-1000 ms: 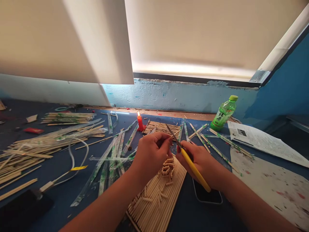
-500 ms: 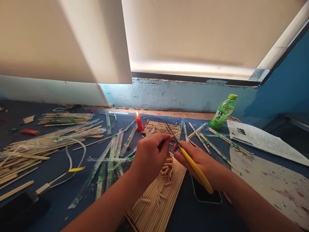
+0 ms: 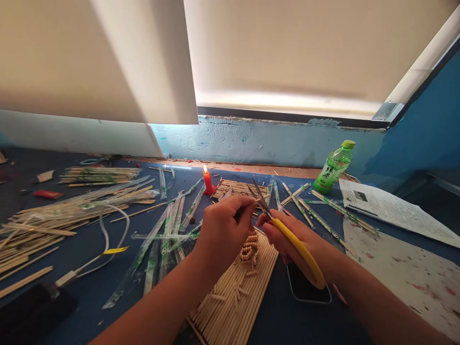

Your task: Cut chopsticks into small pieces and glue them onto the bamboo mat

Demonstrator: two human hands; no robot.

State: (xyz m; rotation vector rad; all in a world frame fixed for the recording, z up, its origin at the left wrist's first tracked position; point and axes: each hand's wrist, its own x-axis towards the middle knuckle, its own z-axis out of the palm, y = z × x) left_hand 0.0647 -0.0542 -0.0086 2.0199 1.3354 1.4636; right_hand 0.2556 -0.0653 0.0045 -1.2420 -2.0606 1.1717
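Observation:
My right hand (image 3: 293, 239) grips yellow-handled scissors (image 3: 300, 251), whose blades are spread apart and point up and away. Close by, my left hand (image 3: 226, 227) pinches a short piece of wooden stick (image 3: 256, 201) with its tip at the blades. Below the hands lies a flat mat of wooden sticks (image 3: 251, 292) set side by side. On it rest a coiled chain of small wooden pieces (image 3: 248, 250) and several short cut stick pieces (image 3: 237, 293). The fingertips of my left hand are partly hidden.
A lit red candle (image 3: 207, 182) stands behind a second stick panel (image 3: 237, 188). Plastic chopstick wrappers (image 3: 165, 235) and loose chopsticks (image 3: 39, 230) cover the left. A phone (image 3: 309, 285), a green bottle (image 3: 334, 167) and papers (image 3: 395, 211) are on the right. A white cable (image 3: 102, 230) loops at left.
The scissors' blades have spread wider, and the lower yellow handle loop has swung out from the upper one. My left hand stays in nearly the same place.

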